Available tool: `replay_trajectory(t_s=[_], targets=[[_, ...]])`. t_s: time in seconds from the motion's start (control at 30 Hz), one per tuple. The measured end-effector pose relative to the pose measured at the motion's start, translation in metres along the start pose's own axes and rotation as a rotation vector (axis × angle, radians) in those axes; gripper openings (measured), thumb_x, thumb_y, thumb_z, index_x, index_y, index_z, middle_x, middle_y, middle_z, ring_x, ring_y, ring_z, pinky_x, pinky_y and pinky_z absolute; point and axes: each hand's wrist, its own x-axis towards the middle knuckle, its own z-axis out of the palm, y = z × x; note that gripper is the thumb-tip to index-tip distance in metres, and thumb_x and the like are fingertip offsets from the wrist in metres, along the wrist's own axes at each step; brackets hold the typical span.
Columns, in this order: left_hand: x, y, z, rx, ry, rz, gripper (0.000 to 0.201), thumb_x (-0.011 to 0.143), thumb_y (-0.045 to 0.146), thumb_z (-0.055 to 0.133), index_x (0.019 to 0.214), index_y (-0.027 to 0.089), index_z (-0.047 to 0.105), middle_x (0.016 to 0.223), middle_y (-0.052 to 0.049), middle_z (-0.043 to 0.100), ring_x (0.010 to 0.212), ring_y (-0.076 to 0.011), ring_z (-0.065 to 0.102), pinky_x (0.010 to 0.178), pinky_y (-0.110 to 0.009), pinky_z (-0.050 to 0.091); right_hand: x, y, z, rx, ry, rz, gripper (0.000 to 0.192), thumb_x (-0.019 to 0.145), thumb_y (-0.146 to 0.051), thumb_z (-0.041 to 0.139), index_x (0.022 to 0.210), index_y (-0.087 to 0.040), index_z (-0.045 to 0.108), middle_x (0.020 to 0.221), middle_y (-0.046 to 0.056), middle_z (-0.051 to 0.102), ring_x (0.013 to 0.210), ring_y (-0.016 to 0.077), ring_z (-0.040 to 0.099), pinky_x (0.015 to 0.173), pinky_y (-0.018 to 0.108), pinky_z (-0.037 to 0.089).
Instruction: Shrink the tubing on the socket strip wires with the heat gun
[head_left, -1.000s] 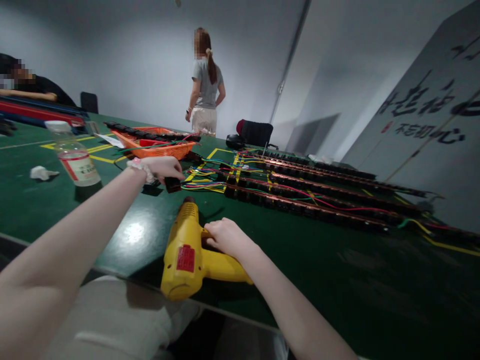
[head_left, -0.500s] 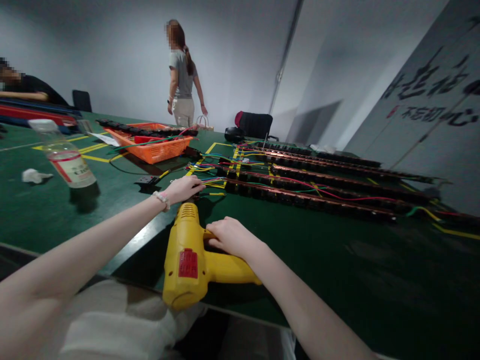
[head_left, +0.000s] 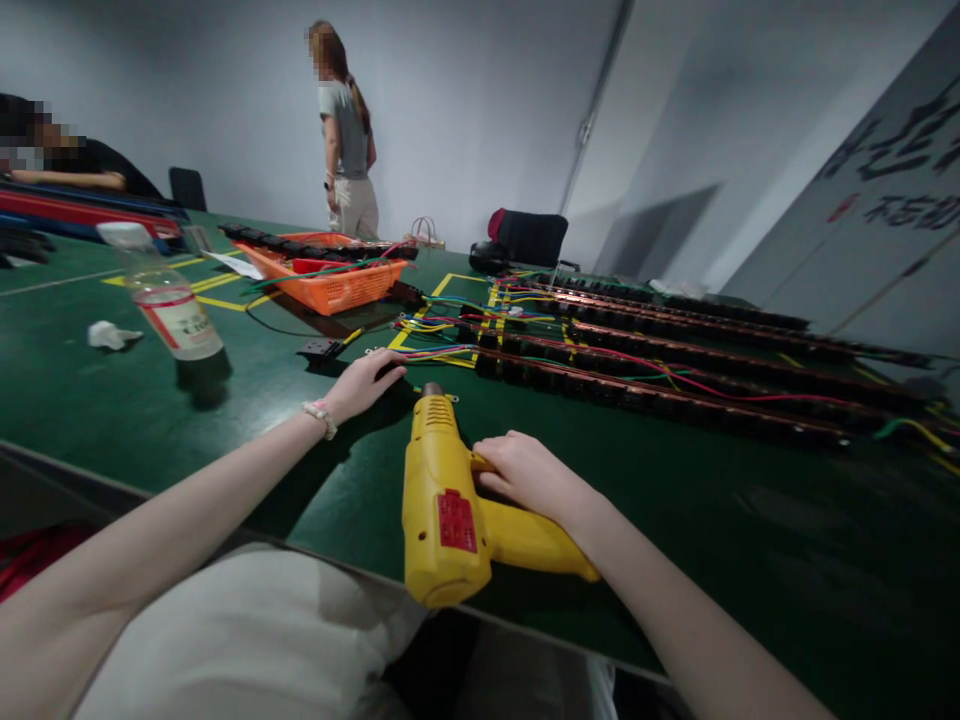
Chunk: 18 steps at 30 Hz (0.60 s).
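Right hand [head_left: 529, 478] around yellow drill [head_left: 446, 505] handle

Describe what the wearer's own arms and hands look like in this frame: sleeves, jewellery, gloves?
Both forearms are bare, with no sleeves in view and no gloves. The left hand has a pale beaded bracelet at the wrist. The right hand shows no bracelet or watch. No rings can be made out on the fingers.

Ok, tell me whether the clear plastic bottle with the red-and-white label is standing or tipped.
Standing: the clear plastic bottle rests base-down on the green table, white cap on top; its lean looks like lens distortion.
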Motion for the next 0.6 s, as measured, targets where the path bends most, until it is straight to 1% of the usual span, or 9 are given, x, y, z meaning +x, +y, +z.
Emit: replay_trajectory(t_s=[0.07,0.13,0.23,0.3,0.4,0.6], targets=[[-0.003,0.006,-0.001,0.051,-0.043,0.023,0.035,0.095,0.04,0.041,0.115,0.017,0.058,0.11,-0.01,0.06,0.103,-0.0233,0.058,0.094,-0.038,0.045,-0.002,0.001,-0.001,-0.001,-0.003,0.012,0.009,0.092,-0.022,0.056,0.091,-0.016,0.061,0.094,0.007,0.07,0.089,0.02,0.064,0.078,0.031,0.038],[-0.004,0.01,-0.002,0.089,-0.087,0.059,0.037,0.093,0.035,0.043,0.123,0.016,0.053,0.115,-0.011,0.056,0.106,-0.024,0.057,0.097,-0.039,0.045,-0.003,0.001,0.0,-0.005,0.0,0.017,0.008,0.091,-0.021,0.056,0.09,-0.016,0.061,0.096,0.008,0.07,0.088,0.0199,0.063,0.079,0.031,0.038],[-0.006,0.011,-0.001,0.111,-0.125,0.127,0.05,0.086,0.028,0.05,0.134,0.015,0.043,0.123,-0.014,0.051,0.112,-0.0253,0.054,0.1,-0.04,0.043,-0.003,0.002,0.001,-0.012,0.016,0.012,0.008,0.091,-0.022,0.055,0.089,-0.017,0.061,0.097,0.007,0.07,0.088,0.0198,0.064,0.079,0.031,0.038],[-0.006,0.008,0.001,0.117,-0.12,0.16,0.056,0.082,0.023,0.053,0.136,0.015,0.04,0.128,-0.015,0.047,0.118,-0.0262,0.051,0.103,-0.041,0.042,-0.001,0.002,0.002,-0.016,0.021,0.007,0.009,0.091,-0.022,0.055,0.089,-0.017,0.061,0.096,0.007,0.07,0.088,0.02,0.064,0.079,0.031,0.038],[-0.007,0.005,0.003,0.104,-0.111,0.174,0.052,0.079,0.018,0.052,0.131,0.017,0.044,0.13,-0.014,0.045,0.12,-0.0259,0.049,0.104,-0.041,0.041,0.005,-0.003,0.001,-0.019,0.016,-0.004,0.011,0.092,-0.024,0.054,0.09,-0.016,0.062,0.097,0.008,0.07,0.09,0.0203,0.064,0.078,0.031,0.038],[-0.008,0.003,-0.001,0.095,-0.104,0.112,0.039,0.077,0.016,0.052,0.116,0.018,0.052,0.111,-0.01,0.053,0.101,-0.0232,0.056,0.093,-0.038,0.047,0.017,-0.013,-0.002,-0.017,0.001,-0.02,0.012,0.093,-0.025,0.055,0.093,-0.016,0.062,0.095,0.007,0.07,0.089,0.0199,0.064,0.079,0.03,0.037]])
